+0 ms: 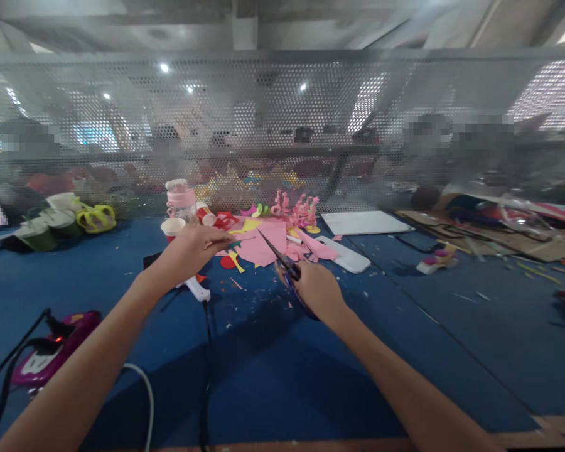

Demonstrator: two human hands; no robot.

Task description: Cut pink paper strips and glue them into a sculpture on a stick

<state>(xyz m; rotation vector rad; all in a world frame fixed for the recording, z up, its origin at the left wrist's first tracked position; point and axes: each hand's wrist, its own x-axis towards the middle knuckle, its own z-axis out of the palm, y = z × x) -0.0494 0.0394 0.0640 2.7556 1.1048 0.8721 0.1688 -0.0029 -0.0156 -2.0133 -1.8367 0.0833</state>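
In my right hand (319, 290) is a pair of scissors (279, 252), its dark blades pointing up and left over the pink paper (269, 243). The blades look close together, and fingers wrap the handles. My left hand (193, 248) is closed in a pinch at the left edge of the paper pile; what sits between its fingertips is too small to make out. Around the pink sheet lie yellow scraps (236, 261), a red paper circle (227, 262) and curly pink cut-paper pieces (306, 210). Below my left hand lies a white glue gun (198, 290), partly hidden.
A pink-lidded bottle (181, 199) and a paper cup (173, 226) stand behind my left hand. A white phone (349, 255) and a white board (367, 222) lie right. A purple power strip (51, 351) with cables sits left. A perforated metal screen (263, 132) borders the blue table.
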